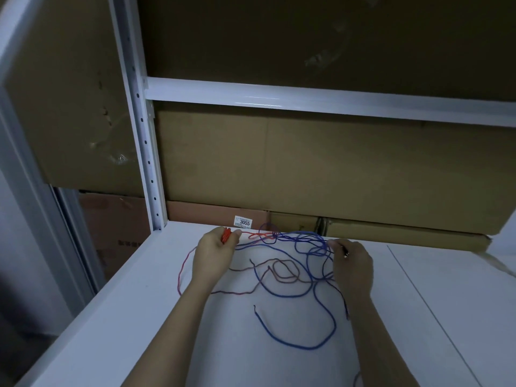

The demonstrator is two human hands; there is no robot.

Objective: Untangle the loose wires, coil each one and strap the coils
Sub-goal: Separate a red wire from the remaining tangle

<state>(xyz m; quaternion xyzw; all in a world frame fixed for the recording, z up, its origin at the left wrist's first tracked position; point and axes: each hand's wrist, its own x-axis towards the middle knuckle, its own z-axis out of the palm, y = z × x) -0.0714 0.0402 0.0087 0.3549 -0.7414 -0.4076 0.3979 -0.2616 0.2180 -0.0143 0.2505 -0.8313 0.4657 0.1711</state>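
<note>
A tangle of loose wires lies on the white bench, thickest at its far edge between the two hands. The red wire is gathered in a small bright bundle inside the left hand, whose fingers and thumb curl round it; from there one stretch runs right toward a knot with the blue strands, and another drops in a long arc to the left of the left wrist and back across the bench under the forearm. The blue wire makes several overlapping loops just left of the right hand and sweeps toward the near edge in a wide curve between the two forearms, one free end lying bare on the bench between them. A duller brownish-red wire coils flat in the middle, between the hands and crossing the blue loops. The right hand pinches a dark strand at the right end of the knot, fingers curled, back of the hand up. Behind the bench stand stacked cardboard boxes, one bearing a white label that reads 3055, framed by a white metal shelf upright and crossbeam.
</note>
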